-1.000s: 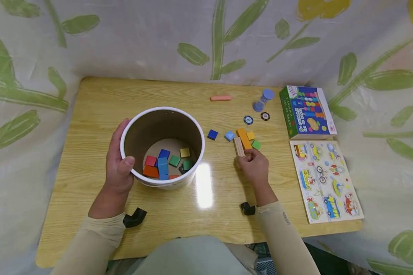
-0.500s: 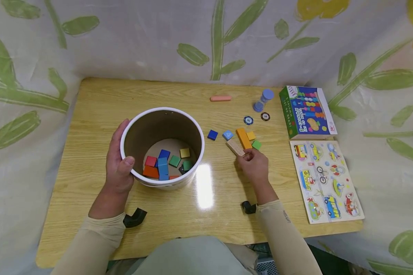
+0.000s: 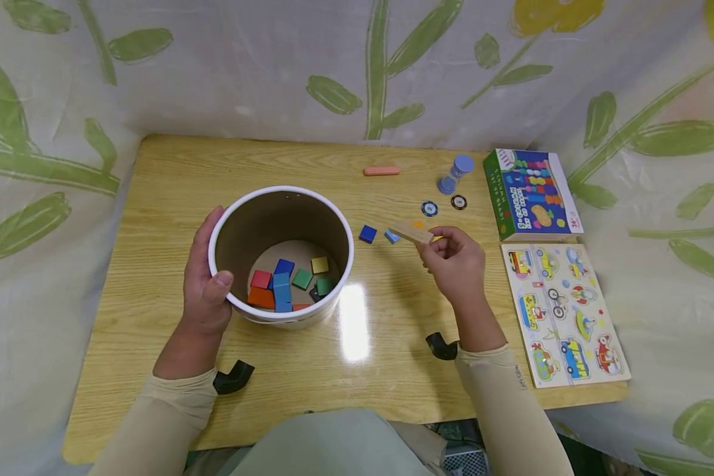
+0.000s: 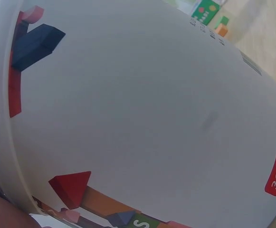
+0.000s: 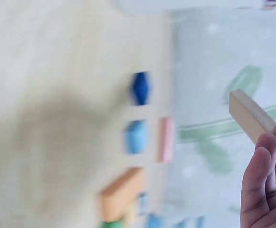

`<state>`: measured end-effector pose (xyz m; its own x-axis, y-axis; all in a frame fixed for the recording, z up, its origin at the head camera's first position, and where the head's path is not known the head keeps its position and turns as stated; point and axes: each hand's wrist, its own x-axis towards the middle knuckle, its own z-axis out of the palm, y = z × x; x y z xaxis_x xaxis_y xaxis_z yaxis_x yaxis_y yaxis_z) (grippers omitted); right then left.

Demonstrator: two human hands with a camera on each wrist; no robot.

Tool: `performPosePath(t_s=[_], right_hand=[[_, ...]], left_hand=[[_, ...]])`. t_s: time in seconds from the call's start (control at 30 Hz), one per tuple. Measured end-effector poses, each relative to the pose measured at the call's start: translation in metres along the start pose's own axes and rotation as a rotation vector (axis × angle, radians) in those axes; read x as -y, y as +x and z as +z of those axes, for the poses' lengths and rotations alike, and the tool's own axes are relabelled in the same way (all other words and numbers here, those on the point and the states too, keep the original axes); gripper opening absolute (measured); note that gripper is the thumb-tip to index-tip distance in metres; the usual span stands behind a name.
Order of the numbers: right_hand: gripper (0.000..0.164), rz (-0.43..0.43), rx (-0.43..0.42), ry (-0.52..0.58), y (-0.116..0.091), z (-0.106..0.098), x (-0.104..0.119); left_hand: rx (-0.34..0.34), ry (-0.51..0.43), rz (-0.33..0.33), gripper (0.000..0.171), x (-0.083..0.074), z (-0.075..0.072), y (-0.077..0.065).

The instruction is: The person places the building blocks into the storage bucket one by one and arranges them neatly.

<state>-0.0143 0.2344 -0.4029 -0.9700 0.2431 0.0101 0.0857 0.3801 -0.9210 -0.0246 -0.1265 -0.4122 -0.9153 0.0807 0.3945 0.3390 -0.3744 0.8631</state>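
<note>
My left hand (image 3: pixel 205 291) holds the near left side of a white round bucket (image 3: pixel 256 218), thumb over the rim. Inside lie several blocks, among them a red block (image 3: pixel 260 279) and a green block (image 3: pixel 302 278). The left wrist view is filled by the bucket's printed outer wall (image 4: pixel 142 109). Between thumb and fingers, my right hand (image 3: pixel 459 268) pinches a flat plain wooden block (image 3: pixel 411 231), raised over the table. Beneath it are a light blue block (image 3: pixel 391 237) and a mostly covered orange block (image 5: pixel 122 194). A dark blue block (image 3: pixel 367 233) lies left of these.
Behind the blocks lie a blue chip (image 3: pixel 430 208), a black chip (image 3: pixel 459 201) and a pink stick (image 3: pixel 382 170). A blue hourglass (image 3: pixel 455 174) stands near a toy box (image 3: pixel 532 192). The picture puzzle board (image 3: pixel 562 311) lies along the table's right edge.
The right hand has turned the wooden block leftward, then lifted it off the table, moving slightly up and right. The left hand and the bucket stay put.
</note>
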Motion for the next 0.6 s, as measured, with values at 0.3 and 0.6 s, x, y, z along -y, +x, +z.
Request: performPosePath(t_s=[0.3, 0.6], right_hand=[[0.025, -0.224, 0.072, 0.238, -0.007, 0.005, 0.062], [0.024, -0.309, 0.284, 0.370, -0.011, 0.042, 0.094]], left_hand=[[0.009, 0.004, 0.000, 0.074, 0.000, 0.000, 0.000], [0.002, -0.005, -0.004, 0.075, 0.001, 0.000, 0.000]])
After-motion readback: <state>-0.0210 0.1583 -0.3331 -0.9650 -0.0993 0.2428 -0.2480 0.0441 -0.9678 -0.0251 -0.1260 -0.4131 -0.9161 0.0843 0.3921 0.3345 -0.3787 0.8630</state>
